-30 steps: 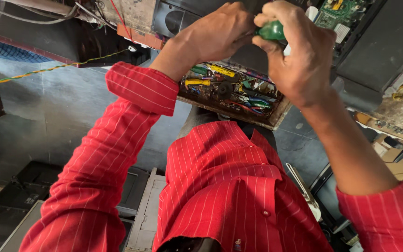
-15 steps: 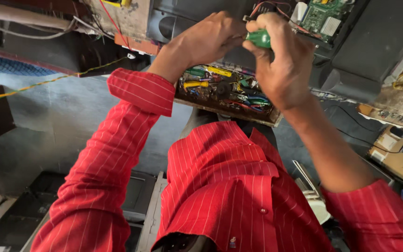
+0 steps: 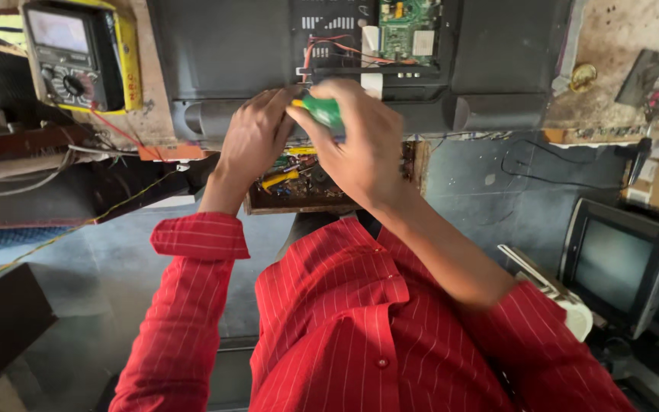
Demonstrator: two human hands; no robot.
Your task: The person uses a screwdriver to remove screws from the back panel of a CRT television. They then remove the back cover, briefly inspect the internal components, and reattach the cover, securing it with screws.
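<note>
Landmark: a dark flat-panel television [image 3: 253, 53] lies back-side up on the table [image 3: 612, 46], its rear cover partly off.
Right hand: the right hand [image 3: 360, 145] is curled tight round the green handle of a screwdriver [image 3: 322, 111], at the near edge of the television, just below its exposed boards. The shaft and tip are hidden.
Left hand: the left hand [image 3: 257, 137] sits just beside the right one, touching it, its fingers bent down onto the television's near edge. Whether they pinch anything I cannot tell.
Circuit board: a green circuit board [image 3: 406, 30] shows in the television's open back, beyond the hands, with red wires [image 3: 337, 49] running off it.
Multimeter: a yellow-cased multimeter [image 3: 78, 53] rests to the left of the television.
Parts tray: a wooden tray of small tools and parts [image 3: 299, 183] lies under the television's near edge, below the hands.
Old set: a small grey monitor [image 3: 619, 263] stands on the floor, well to the right of the television.
Sleeves: red pinstriped shirt [image 3: 345, 328], cuffs rolled.
</note>
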